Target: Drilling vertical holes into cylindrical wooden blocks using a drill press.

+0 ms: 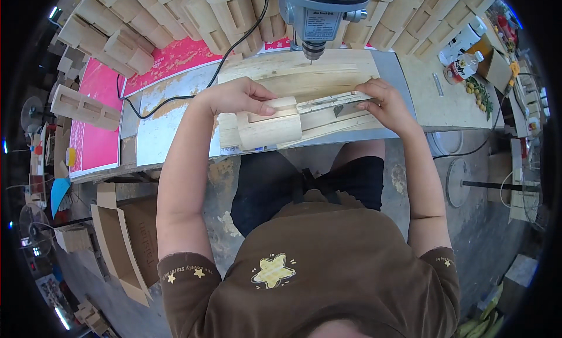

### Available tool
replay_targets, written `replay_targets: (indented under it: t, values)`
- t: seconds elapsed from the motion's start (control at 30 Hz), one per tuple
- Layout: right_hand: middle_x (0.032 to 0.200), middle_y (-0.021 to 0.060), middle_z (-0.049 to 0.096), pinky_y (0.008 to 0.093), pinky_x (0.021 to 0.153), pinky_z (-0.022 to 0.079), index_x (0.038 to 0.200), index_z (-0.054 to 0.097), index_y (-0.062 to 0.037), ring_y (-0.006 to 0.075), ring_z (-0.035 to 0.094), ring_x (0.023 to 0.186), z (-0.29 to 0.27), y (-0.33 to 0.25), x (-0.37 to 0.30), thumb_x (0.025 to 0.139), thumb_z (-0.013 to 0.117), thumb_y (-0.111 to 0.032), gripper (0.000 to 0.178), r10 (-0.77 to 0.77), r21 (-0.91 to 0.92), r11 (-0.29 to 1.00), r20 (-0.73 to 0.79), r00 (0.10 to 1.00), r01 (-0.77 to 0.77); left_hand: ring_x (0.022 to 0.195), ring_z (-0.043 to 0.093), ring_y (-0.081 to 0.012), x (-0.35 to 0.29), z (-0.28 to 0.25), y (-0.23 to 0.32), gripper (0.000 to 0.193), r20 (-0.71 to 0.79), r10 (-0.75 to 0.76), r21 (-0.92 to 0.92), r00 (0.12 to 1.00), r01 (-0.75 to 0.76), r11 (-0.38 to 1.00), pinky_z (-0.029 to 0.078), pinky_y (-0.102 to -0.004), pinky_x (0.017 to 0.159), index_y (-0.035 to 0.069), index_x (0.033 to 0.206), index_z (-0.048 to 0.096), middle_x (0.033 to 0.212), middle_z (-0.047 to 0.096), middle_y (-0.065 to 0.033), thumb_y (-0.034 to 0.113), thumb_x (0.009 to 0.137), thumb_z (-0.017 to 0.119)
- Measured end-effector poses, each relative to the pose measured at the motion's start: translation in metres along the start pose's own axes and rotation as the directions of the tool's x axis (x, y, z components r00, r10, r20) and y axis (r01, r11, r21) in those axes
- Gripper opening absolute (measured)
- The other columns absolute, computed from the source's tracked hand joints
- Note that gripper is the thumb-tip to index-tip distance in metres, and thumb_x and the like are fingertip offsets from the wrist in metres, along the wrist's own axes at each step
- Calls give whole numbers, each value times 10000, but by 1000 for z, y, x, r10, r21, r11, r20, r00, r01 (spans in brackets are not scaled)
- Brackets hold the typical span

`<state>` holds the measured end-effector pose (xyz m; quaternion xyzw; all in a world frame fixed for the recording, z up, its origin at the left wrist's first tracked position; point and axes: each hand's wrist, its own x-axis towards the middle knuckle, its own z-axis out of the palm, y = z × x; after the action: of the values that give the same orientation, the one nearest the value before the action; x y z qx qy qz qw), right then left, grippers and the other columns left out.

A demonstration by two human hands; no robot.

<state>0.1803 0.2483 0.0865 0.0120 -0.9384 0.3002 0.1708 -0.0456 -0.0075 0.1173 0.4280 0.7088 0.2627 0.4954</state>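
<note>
A pale, rounded wooden block (272, 131) with a recess cut into it lies at the near edge of the bench. My left hand (249, 97) grips the block's far side, thumb along the recess. In my right hand (386, 104), pinched between thumb and fingers, is a long flat strip (333, 103) with a whitish, dark-spotted edge. The strip's left end meets the block's right end; whether it enters the recess I cannot tell. Under both lie wooden boards (357, 63). Just beyond stands a bench drill (321, 25), its bit (312, 61) pointing down above the boards.
Several similar recessed wooden blocks (132, 51) are stacked along the back. A black cable (170, 98) curves across the bench at left. To the right are a plastic bottle (462, 67) and leafy sprigs (481, 95). An open cardboard box (120, 244) stands on the floor at left.
</note>
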Motion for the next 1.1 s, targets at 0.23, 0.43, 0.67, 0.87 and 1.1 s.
replay_targets:
  t: [0.23, 0.43, 0.67, 0.87, 1.1]
  values:
    - [849, 109, 600, 380, 752, 439, 985, 616, -34, 306, 547, 841, 1, 0, 1, 682, 712, -41, 318, -9, -21, 1000, 4, 1000, 9, 955, 595, -141, 4, 2, -5, 456, -56, 68, 44, 996, -65, 997, 451, -274, 867, -8, 1190, 582, 1047, 659, -92, 211, 808, 700]
    - [863, 116, 602, 386, 771, 434, 1001, 614, -30, 314, 548, 861, 2, -4, 2, 683, 714, -40, 333, 34, -23, 999, 59, 998, -33, 867, 617, -197, -1, 62, -3, 540, -483, 144, 21, 864, -152, 988, 490, -302, 765, -40, 1224, 530, 992, 654, -176, 291, 824, 680]
    - [919, 117, 585, 396, 796, 428, 1060, 597, -67, 327, 519, 906, 29, -25, -6, 663, 716, -43, 414, -50, -97, 995, -130, 990, 37, 1207, 417, -239, 27, 137, -7, 475, -962, -2, -209, 273, -730, 651, 340, -343, 996, -20, 1339, 315, 1305, 409, -184, 152, 934, 492]
    - [992, 133, 566, 425, 858, 382, 1155, 522, -56, 353, 467, 971, 64, -11, -38, 636, 773, -121, 580, 151, -98, 971, -453, 879, -217, 1179, 447, -335, 20, 176, -37, 716, -918, 256, 124, 303, -394, 911, 247, -488, 1041, -13, 1317, 338, 1275, 439, -189, 159, 735, 717]
    - [942, 122, 601, 418, 796, 407, 1124, 543, -51, 345, 494, 895, 52, 10, -10, 619, 795, -213, 587, 100, -335, 904, -437, 894, -265, 1086, 465, -321, 33, 156, -40, 679, -903, 331, 359, 275, 59, 931, 281, -475, 939, 27, 1190, 537, 1105, 543, -124, 262, 605, 789]
